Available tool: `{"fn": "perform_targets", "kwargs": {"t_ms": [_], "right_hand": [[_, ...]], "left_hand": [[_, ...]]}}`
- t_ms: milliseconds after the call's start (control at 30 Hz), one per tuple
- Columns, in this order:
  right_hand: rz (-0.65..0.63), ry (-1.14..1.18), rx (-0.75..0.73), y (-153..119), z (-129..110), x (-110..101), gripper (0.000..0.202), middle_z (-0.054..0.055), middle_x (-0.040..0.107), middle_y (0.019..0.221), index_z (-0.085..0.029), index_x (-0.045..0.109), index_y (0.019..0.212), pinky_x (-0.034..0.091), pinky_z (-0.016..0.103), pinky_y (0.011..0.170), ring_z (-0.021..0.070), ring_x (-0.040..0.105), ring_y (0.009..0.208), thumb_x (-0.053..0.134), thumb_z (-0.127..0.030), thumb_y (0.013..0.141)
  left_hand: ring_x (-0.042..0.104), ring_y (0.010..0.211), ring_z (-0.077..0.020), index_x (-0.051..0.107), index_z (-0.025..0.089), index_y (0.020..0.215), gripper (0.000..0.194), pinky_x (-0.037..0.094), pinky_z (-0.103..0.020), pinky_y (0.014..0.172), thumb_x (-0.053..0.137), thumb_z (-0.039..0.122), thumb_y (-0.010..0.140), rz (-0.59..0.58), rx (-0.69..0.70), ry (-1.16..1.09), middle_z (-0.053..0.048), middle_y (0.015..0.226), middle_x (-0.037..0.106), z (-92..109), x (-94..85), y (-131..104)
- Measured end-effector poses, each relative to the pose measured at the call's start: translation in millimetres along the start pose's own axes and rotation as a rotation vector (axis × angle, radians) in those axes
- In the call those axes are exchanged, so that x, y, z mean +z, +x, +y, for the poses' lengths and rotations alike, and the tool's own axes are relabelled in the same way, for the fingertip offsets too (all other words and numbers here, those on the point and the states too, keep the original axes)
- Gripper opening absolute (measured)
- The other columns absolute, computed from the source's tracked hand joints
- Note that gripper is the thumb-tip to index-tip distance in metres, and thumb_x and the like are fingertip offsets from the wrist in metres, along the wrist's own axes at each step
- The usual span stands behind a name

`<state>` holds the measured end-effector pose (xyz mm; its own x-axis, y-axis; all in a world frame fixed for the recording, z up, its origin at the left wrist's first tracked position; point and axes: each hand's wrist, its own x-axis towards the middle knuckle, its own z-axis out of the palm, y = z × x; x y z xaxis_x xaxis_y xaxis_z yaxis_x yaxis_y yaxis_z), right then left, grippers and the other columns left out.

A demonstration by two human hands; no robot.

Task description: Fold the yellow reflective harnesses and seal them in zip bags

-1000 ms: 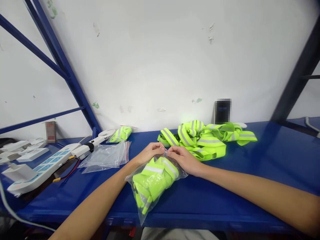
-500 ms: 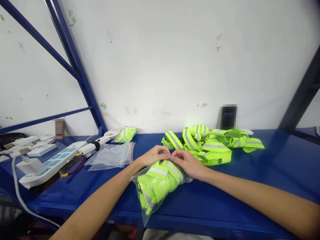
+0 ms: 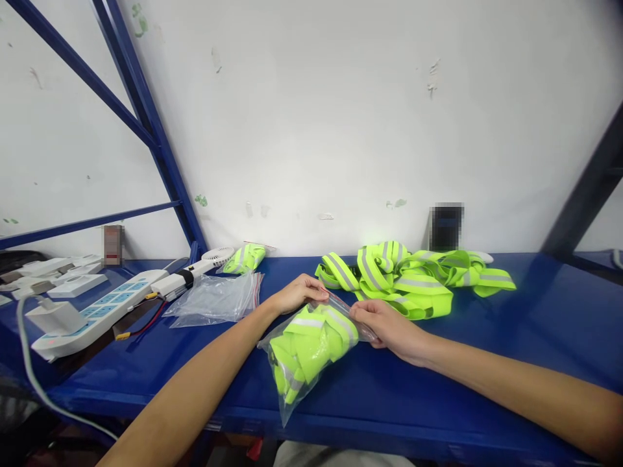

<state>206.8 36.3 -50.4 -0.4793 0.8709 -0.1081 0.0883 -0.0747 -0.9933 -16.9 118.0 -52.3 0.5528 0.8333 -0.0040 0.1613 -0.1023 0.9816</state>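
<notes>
A clear zip bag (image 3: 287,410) with a folded yellow-green reflective strap (image 3: 311,344) inside lies near the front of the blue table (image 3: 487,363). My left hand (image 3: 300,295) pinches the bag's top edge, close to its red strip. At the right end of the same edge, my right hand (image 3: 384,327) grips the bag between thumb and fingers. The edge stretches between both hands. Just beyond my right hand rests a loose heap of reflective straps (image 3: 423,285).
Left of my hands lie flat clear zip bags (image 3: 214,301), with a filled bag (image 3: 246,258) behind them. A small white fan (image 3: 217,256), a power strip (image 3: 111,305) and white boxes (image 3: 78,285) occupy the left side. A wall (image 3: 311,130) bounds the back.
My right hand has slid right along the bag's top edge, away from my left hand, which still pinches near the same spot. More of the edge is exposed between them.
</notes>
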Motion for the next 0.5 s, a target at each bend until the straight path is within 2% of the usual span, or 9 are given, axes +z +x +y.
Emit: {"fn": "perform_targets", "kwargs": {"t_ms": [167,367,433,500], "right_hand": [[-0.016,0.057,0.062,-30.7,3.2,-10.6,0.038,-0.007,0.04,0.056,-0.019,0.042,0.067,0.012,0.022,0.043,0.0033,0.026,0.043,0.065,-0.045,0.082],[-0.008,0.012,0.089,-45.6,7.6,-20.3,0.045,-0.008,0.039,0.054,-0.018,0.041,0.066,0.016,0.019,0.04,0.0021,0.027,0.041,0.062,-0.053,0.085],[-0.015,-0.048,0.069,-46.5,3.2,-22.7,0.047,-0.008,0.041,0.052,-0.018,0.042,0.064,0.023,0.018,0.039,0.0029,0.033,0.039,0.058,-0.055,0.087],[-0.019,-0.091,0.048,-46.3,-10.9,-21.3,0.044,-0.004,0.05,0.054,-0.018,0.046,0.067,0.039,0.02,0.041,0.0074,0.049,0.042,0.055,-0.055,0.09]], "left_hand": [[0.048,0.051,-0.0085,0.074,0.012,0.065,0.027,0.037,-0.023,0.055,0.082,0.037,0.061,0.001,-0.023,-0.02,-0.001,0.057,0.062,2.0,3.2,-0.1],[0.052,0.054,-0.0101,0.074,0.011,0.068,0.032,0.04,-0.023,0.056,0.083,0.041,0.062,-0.06,-0.031,0.004,-0.003,0.058,0.063,6.0,5.6,-2.9],[0.052,0.054,-0.0093,0.075,0.01,0.072,0.033,0.039,-0.022,0.056,0.082,0.042,0.064,-0.05,-0.025,0.005,-0.003,0.06,0.064,3.8,5.4,-3.6],[0.054,0.056,-0.0095,0.076,0.01,0.08,0.038,0.039,-0.022,0.056,0.076,0.047,0.071,-0.008,-0.007,-0.048,-0.004,0.066,0.067,-0.4,5.3,-3.0]]}}
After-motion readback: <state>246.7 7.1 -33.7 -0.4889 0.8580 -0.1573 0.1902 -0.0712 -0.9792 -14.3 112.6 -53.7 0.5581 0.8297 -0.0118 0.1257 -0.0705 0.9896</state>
